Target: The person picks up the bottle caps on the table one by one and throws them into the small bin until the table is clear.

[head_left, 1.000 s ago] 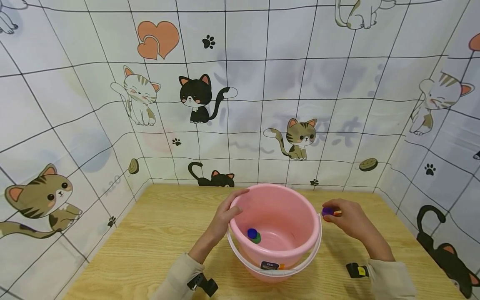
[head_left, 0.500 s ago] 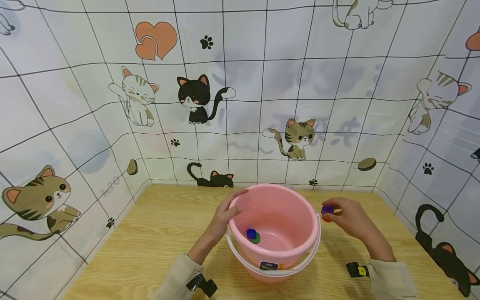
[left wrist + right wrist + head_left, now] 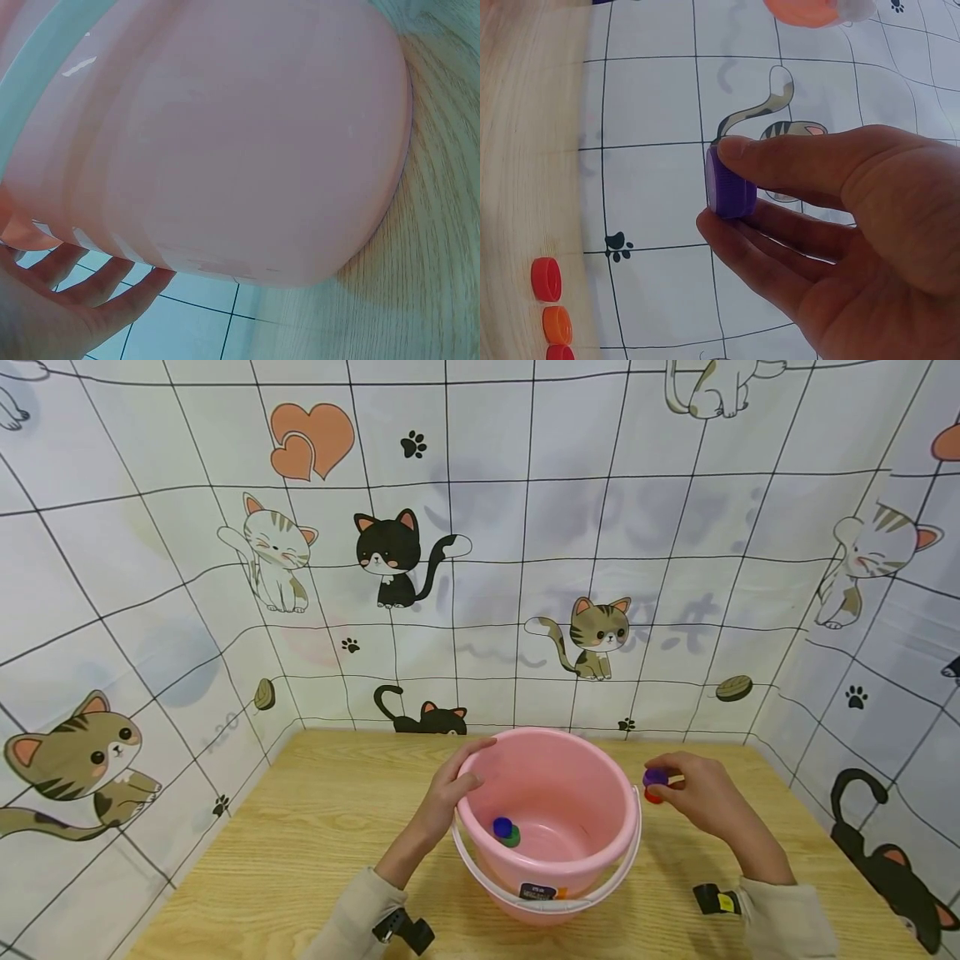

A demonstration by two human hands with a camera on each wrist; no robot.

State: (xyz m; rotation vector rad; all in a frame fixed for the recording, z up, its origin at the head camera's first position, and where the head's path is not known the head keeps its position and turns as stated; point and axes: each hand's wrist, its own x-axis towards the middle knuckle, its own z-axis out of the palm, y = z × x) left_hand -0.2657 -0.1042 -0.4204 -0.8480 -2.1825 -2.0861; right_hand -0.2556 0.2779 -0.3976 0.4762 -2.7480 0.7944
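Observation:
A pink bucket (image 3: pixel 551 793) stands upright with its white handle (image 3: pixel 551 906) hanging down at the front. My left hand (image 3: pixel 444 793) holds its rim at the left, thumb inside; in the left wrist view the fingers (image 3: pixel 135 296) lie along the outer wall. Inside, on the bottom, are a blue bottle cap (image 3: pixel 502 827) and a green bottle cap (image 3: pixel 513 838). Right of the bucket, my right hand (image 3: pixel 705 793) pinches a purple bottle cap (image 3: pixel 733 184) between thumb and fingers, above the table. Below it shows a red bottle cap (image 3: pixel 654 796).
In the right wrist view, a red cap (image 3: pixel 547 279), an orange cap (image 3: pixel 557 325) and another red cap (image 3: pixel 560 352) sit in a row on the wooden table (image 3: pixel 345 827). A cat-printed cloth (image 3: pixel 487 527) closes off the back and both sides.
My right hand has risen slightly with the purple bottle cap, so more of the red cap shows beneath it. The left hand and the bucket have stayed in place.

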